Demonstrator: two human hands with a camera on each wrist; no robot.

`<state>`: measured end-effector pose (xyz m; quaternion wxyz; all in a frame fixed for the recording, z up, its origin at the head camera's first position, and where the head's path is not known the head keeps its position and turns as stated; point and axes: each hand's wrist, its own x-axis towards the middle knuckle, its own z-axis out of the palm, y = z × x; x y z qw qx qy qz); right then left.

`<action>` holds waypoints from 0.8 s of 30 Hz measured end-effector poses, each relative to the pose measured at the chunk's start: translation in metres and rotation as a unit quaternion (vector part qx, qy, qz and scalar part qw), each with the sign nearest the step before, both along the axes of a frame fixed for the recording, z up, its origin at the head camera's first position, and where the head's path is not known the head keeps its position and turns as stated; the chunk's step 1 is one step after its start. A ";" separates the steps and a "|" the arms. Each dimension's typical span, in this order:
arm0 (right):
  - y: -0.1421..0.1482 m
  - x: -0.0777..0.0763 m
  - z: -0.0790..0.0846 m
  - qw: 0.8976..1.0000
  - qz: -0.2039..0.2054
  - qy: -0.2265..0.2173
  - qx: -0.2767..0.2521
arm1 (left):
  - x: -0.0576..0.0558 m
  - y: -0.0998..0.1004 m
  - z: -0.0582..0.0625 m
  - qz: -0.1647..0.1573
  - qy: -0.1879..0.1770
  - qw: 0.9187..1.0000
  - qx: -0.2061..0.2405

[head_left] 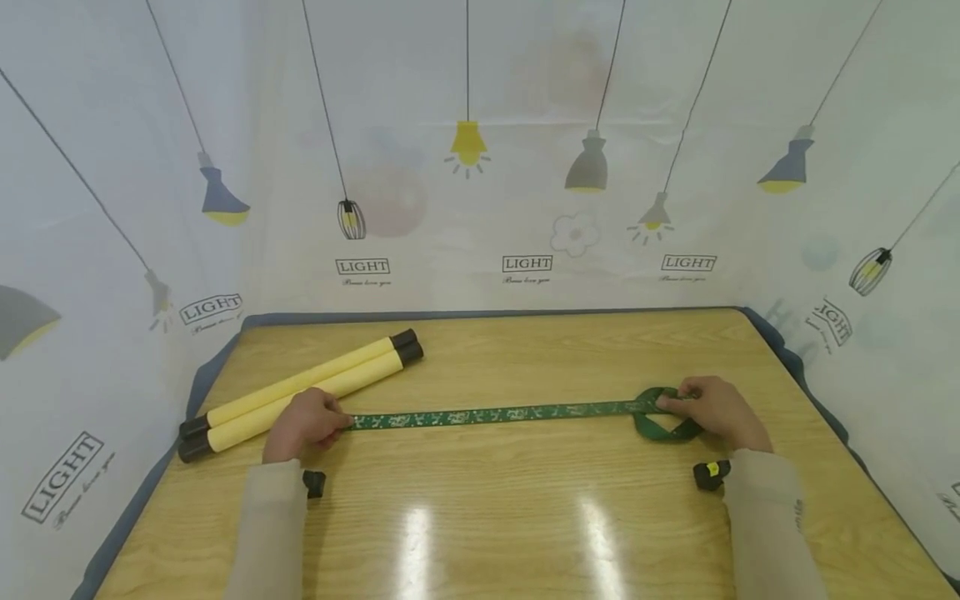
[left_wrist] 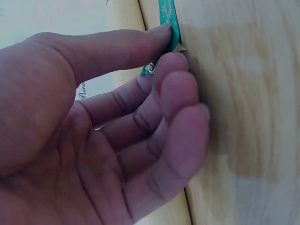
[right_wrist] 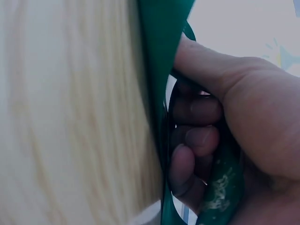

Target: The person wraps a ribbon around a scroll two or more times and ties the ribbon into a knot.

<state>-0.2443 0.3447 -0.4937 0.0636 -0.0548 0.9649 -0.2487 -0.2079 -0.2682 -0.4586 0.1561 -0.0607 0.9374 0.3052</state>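
Observation:
A green ribbon with a light printed pattern stretches nearly straight from side to side above the wooden table. My left hand pinches its left end between thumb and fingertips, which the left wrist view shows close up on the ribbon end. At the other end, my right hand holds the ribbon with thumb and curled fingers. There the rest of it hangs in a loose loop. In the right wrist view, green ribbon passes in front of the fingers and across the palm.
Two yellow rods with black ends lie side by side at the back left, partly behind my left hand. The wooden table has a blue-grey edge along the back and sides. White sheets printed with lamps surround it.

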 end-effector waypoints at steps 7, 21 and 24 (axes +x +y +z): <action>-0.002 0.005 0.004 1.000 0.007 -0.017 0.015 | 0.000 0.000 0.000 0.001 0.007 1.000 -0.025; -0.009 -0.001 0.011 0.998 0.043 -0.033 0.039 | -0.001 -0.008 0.014 0.012 0.142 0.990 -0.011; -0.009 -0.003 0.012 0.997 0.049 -0.038 0.043 | -0.006 -0.011 0.014 0.002 0.175 0.984 -0.009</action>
